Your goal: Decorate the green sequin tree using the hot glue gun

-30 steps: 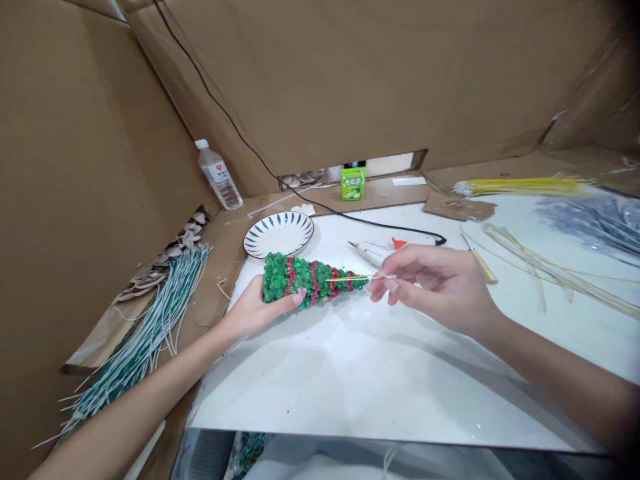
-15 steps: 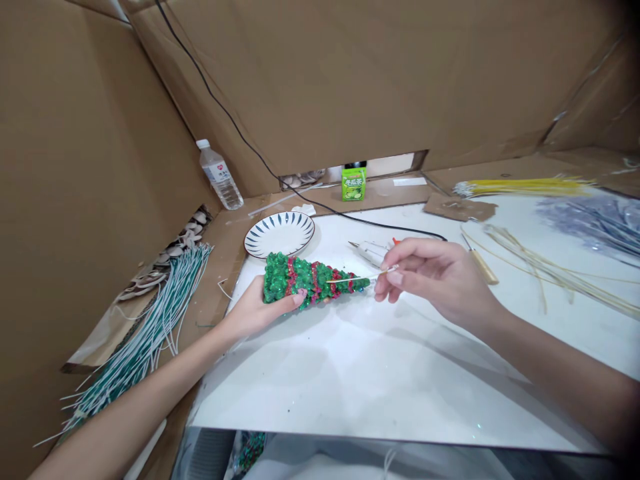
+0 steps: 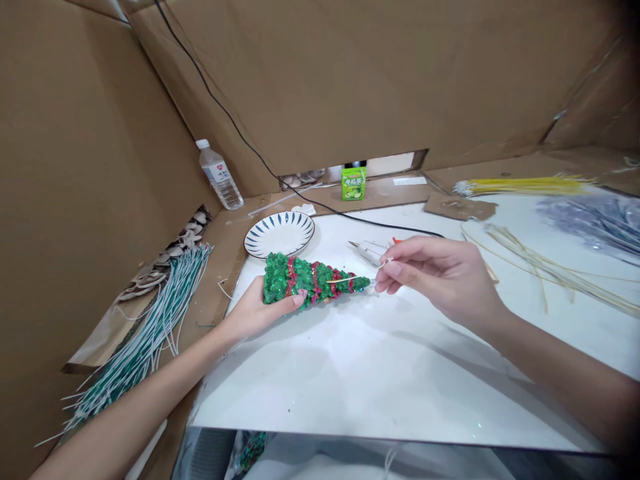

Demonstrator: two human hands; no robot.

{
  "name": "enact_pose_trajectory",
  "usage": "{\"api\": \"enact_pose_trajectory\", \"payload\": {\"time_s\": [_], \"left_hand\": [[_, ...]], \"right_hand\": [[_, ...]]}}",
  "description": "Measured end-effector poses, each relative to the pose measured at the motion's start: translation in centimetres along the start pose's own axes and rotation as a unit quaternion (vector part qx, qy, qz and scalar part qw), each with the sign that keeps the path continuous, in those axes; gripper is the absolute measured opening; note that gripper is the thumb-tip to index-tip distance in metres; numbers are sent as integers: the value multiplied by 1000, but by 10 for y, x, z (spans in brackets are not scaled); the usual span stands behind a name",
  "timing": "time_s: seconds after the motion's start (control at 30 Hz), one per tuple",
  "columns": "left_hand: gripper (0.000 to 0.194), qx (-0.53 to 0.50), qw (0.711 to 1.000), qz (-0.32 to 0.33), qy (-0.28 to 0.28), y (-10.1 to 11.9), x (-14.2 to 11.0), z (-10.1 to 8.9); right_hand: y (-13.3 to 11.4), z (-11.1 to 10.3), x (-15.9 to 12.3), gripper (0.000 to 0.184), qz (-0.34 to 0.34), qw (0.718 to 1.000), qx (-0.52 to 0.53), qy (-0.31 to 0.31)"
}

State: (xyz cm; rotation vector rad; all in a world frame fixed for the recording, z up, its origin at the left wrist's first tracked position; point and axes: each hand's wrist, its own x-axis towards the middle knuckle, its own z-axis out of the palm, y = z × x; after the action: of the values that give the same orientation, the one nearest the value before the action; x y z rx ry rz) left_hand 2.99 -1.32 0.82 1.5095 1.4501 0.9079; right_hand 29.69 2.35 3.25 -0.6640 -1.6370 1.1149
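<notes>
My left hand is closed around the wide end of a small green tinsel Christmas tree with red bands, which lies sideways with its tip to the right. Between thumb and index finger, my right hand pinches a thin pale wire. The wire reaches left across the tree, its far end at the middle of the tree's side. Just below the pinch, the tree's tip is close to my right fingertips; whether they touch it I cannot tell. A pen-like tool lies behind the right hand, partly hidden by it.
A striped white plate stands behind the tree. Green and white wires lie at left, near a water bottle. A green packet stands at the back. Pale strands and yellow wires lie at right. A black cable crosses the table's back.
My right fingers have shifted slightly along the wire, and the hand now covers more of the wooden-handled tool behind it. The left hand and the tree stay where they were.
</notes>
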Motion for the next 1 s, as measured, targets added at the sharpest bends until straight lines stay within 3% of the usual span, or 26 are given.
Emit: {"api": "enact_pose_trajectory", "payload": {"time_s": [0.73, 0.9, 1.0], "left_hand": [[32, 9, 1000, 1, 21, -1, 0, 0], [31, 6, 1000, 8, 2, 1, 0, 1], [30, 10, 1000, 13, 1, 1, 0, 1]], "right_hand": [[-1, -2, -1, 10, 4, 999, -31, -12], [-4, 1, -2, 11, 7, 1000, -15, 9], [-3, 0, -2, 11, 10, 1000, -5, -10]]}}
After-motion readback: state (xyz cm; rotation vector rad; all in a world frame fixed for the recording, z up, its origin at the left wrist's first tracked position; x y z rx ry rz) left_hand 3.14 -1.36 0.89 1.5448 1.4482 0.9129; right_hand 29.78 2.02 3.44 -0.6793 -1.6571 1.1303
